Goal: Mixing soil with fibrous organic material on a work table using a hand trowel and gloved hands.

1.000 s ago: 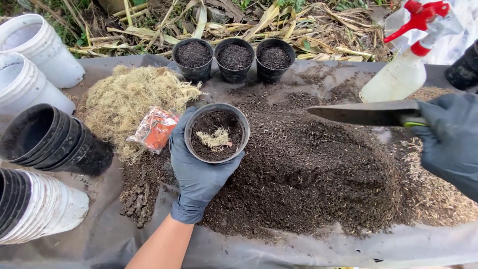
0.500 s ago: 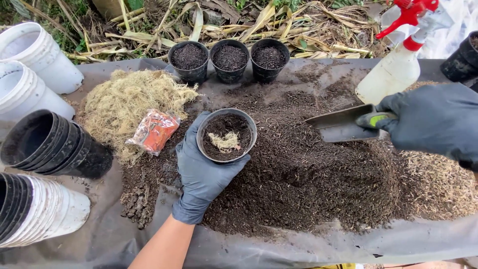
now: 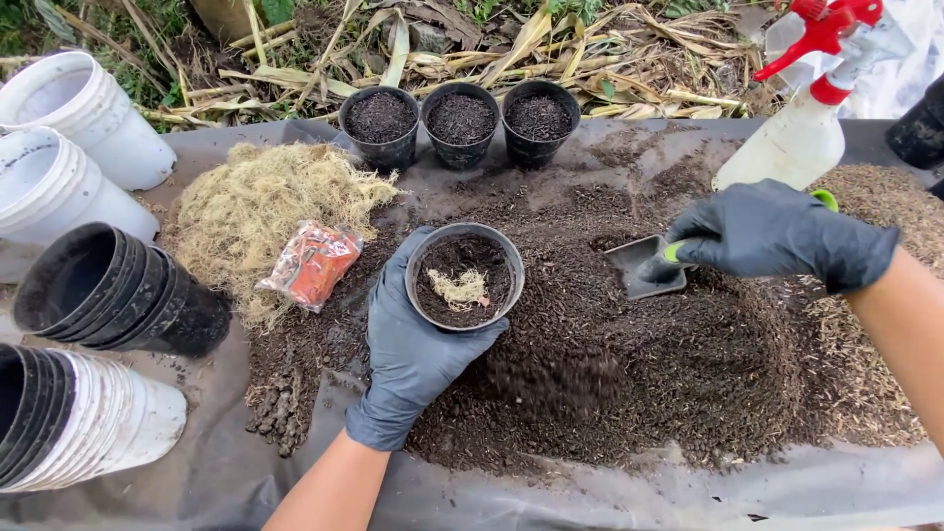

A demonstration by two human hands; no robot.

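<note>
My left hand (image 3: 408, 349), in a dark glove, holds a small black pot (image 3: 464, 276) tilted up over the soil pile (image 3: 639, 383). The pot is partly filled with dark soil, and a tuft of pale moss lies on top. My right hand (image 3: 777, 234), also gloved, grips a grey trowel (image 3: 644, 267) by its green handle. The trowel's blade digs into the top of the soil pile, to the right of the pot.
Three soil-filled black pots (image 3: 460, 120) stand at the back. A heap of dry moss (image 3: 265, 211) and an orange packet (image 3: 313, 264) lie left of the pot. Stacked black pots (image 3: 108, 290) and white pots (image 3: 69, 147) are far left. A spray bottle (image 3: 811, 108) stands back right.
My right hand has swung the trowel down and left, from above the pile into the soil. The left hand with the pot has shifted slightly right.
</note>
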